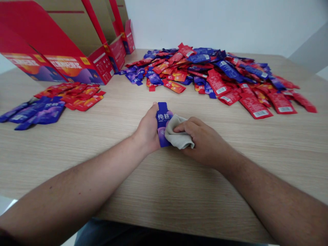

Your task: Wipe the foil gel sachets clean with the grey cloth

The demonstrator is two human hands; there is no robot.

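Observation:
A purple-blue sachet [163, 108] with white lettering lies upright in my left hand [148, 131], the thumb along its left edge and the other fingers hidden behind it. My right hand [202, 138] is closed on a bunched light grey cloth [179, 133]. The cloth presses against the right side of the sachet and covers part of its face. Both hands are over the table near its middle.
A large heap of red and blue sachets [205, 68] spreads across the back of the wooden table [192, 201]. At the left lie smaller groups of red sachets [82, 97] and blue sachets [43, 111]. Open red cardboard boxes [99, 70] stand behind them.

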